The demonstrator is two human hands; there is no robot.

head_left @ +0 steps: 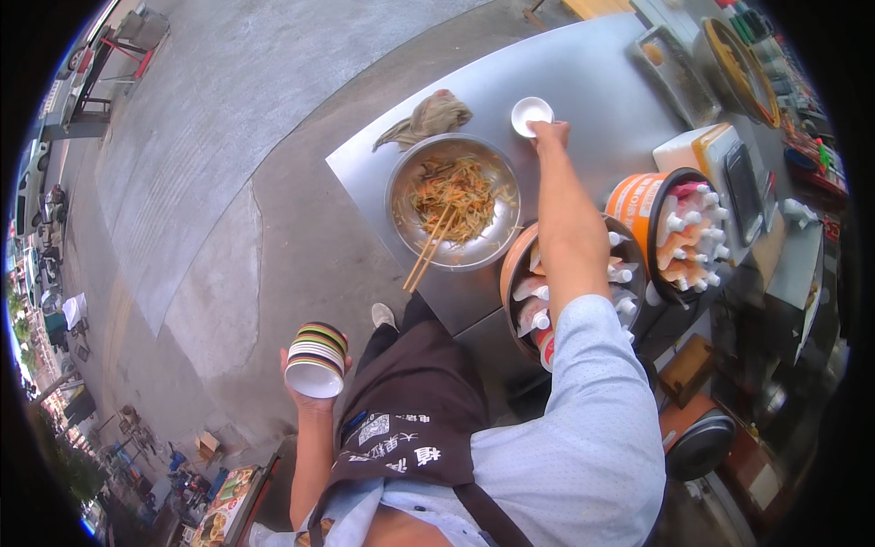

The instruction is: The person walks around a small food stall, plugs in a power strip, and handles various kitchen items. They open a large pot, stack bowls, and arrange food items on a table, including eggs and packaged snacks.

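Note:
My left hand (311, 396) grips a stack of small bowls (316, 359) with coloured rims, out over the floor. The bowl at the near end of the stack shows its white inside. On the steel table (595, 75), my right hand (549, 132) holds the edge of a single small white bowl (532, 113) by its near side. To the left of that arm sits a large steel mixing bowl (506, 246) of shredded vegetables (458, 198). A pair of wooden chopsticks (431, 249) leans over its near rim.
A crumpled grey cloth (431, 119) lies behind the mixing bowl. Two round tubs, one with an orange wall (627, 198), hold several capped pouches (694, 236) at the right. Beyond are a white foam box (690, 147) and a metal tray (677, 75).

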